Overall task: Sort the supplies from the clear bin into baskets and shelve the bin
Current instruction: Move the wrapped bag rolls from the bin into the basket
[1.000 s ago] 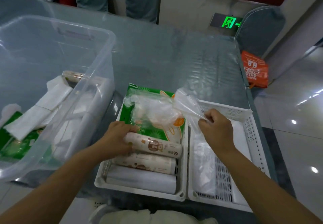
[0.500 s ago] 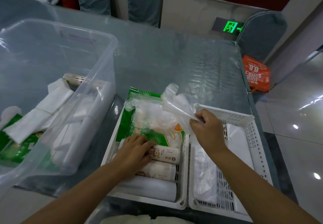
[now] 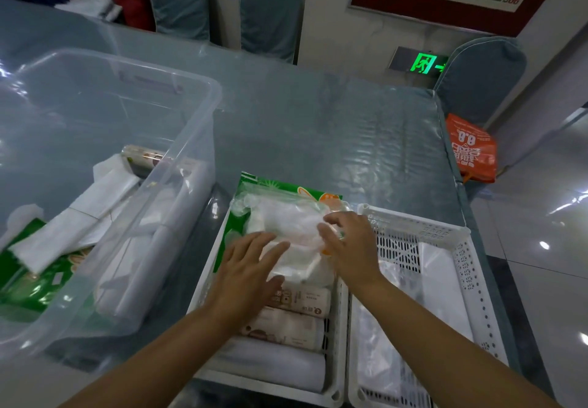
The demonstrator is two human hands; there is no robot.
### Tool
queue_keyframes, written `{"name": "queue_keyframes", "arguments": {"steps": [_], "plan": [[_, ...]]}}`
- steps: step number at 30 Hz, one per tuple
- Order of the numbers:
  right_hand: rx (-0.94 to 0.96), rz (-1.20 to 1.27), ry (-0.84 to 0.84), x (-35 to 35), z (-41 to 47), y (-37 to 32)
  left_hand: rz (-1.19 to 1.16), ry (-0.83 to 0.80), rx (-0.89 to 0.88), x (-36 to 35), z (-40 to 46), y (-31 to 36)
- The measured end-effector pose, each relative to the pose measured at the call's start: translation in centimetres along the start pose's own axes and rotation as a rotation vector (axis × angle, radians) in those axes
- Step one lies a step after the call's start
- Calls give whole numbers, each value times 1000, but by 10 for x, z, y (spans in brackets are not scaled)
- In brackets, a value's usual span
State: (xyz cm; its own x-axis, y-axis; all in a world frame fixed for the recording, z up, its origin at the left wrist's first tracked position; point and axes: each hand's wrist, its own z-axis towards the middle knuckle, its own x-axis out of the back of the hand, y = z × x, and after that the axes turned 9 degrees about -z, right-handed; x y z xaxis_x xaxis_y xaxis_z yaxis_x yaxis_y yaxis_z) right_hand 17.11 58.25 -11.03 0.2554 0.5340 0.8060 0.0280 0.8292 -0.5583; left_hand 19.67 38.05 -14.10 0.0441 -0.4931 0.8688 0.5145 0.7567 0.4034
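Observation:
A clear plastic bag (image 3: pixel 286 226) of white items lies on a green packet (image 3: pixel 254 185) in the left white basket (image 3: pixel 203 283). My left hand (image 3: pixel 251 267) lies flat on the bag with spread fingers. My right hand (image 3: pixel 346 242) presses the bag's right end, fingers curled on the plastic. Beige paper rolls (image 3: pixel 299 302) and a white roll (image 3: pixel 270 363) fill the basket's near half. The right white basket (image 3: pixel 461 248) holds clear plastic bags (image 3: pixel 381 328). The clear bin (image 3: pixel 178 165) at left contains white towels (image 3: pixel 79 226), a green packet (image 3: pixel 28 280) and rolls.
The blue-grey table (image 3: pixel 318 121) runs back under a clear cover. Its right edge drops to a shiny tiled floor (image 3: pixel 541 248). An orange bag (image 3: pixel 471 149) sits on a blue chair at right. More blue chairs (image 3: pixel 270 9) stand behind the table.
My right hand has lowered the lifted end of the clear bag onto the left basket. My left hand left the beige roll and moved up onto the bag.

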Motion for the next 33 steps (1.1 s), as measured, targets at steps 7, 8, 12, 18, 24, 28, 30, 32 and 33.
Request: {"name": "queue_keyframes", "arguments": {"steps": [7,8,12,18,24,28,30,32,33], "plan": [[-293,-119,-61,-5,3,27,-145,-309,162,-14,23,-10],[-249,-143,-89,-8,1,28,-131,-273,149,-14,25,-10],[-166,-279,21,-11,1,28,-3,-207,129,-8,41,-15],[-39,-286,-62,-9,33,15,95,-247,56,-4,54,-17],[130,-283,-293,-14,47,19,63,-91,41,5,99,-13],[240,-195,-254,-11,42,20,169,-323,55,3,119,-18],[260,-156,-186,-8,41,22,180,-328,58,2,118,-20],[210,-180,-83,-6,46,25,159,-287,32,3,114,-21],[148,-199,-52,-4,50,27,152,-293,17,3,111,-21]]}}
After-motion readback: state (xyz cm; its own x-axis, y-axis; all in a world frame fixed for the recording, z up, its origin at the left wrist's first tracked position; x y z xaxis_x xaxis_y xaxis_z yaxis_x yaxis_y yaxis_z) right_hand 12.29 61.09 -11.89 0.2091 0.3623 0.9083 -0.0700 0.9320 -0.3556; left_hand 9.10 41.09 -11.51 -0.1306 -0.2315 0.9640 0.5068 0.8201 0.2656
